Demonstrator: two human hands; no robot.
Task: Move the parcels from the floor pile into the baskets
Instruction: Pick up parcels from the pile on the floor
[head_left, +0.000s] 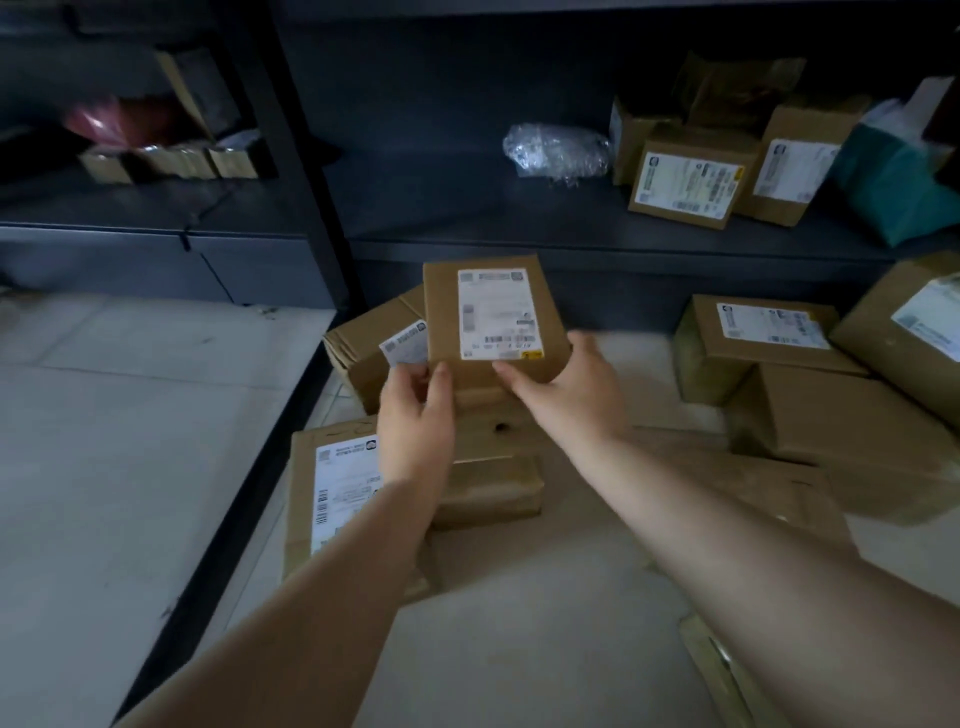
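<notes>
Lifting one small brown cardboard parcel with a white shipping label (493, 322) above the floor pile, you hold it between both hands: your left hand (415, 415) pinches its lower left corner, thumb on the front, while your right hand (571, 387) cups the lower right edge, fingers spread. Beyond and beside your fingertips, many brown boxes (769, 343) remain on the tiled floor. No basket is in view, so most work seems left.
</notes>
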